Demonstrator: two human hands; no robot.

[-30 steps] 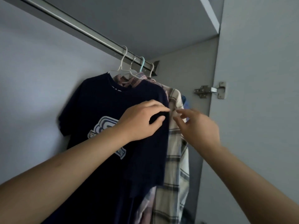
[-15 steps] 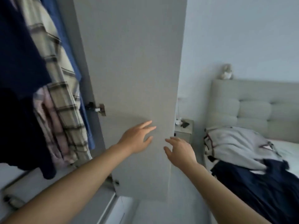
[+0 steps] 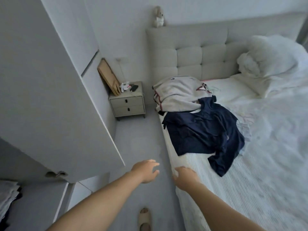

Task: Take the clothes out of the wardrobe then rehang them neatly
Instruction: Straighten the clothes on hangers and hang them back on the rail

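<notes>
Left hand (image 3: 146, 170) and right hand (image 3: 185, 176): both held out over the smooth grey floor, fingers loosely spread, holding nothing. Right hand just at the near edge of the ribbed white bedspread (image 3: 241, 189). Beyond them, well apart: crumpled navy shirt (image 3: 203, 134), soft folds; farther, heaped cream knit garment (image 3: 176, 94) with red trim. Flat matt wardrobe door (image 3: 50, 90) at left.

A home bedroom is shown: a bed (image 3: 250, 164) with tufted headboard (image 3: 200, 55), a two-drawer nightstand (image 3: 127, 104), and an open wardrobe door (image 3: 50, 80) are seen.
</notes>
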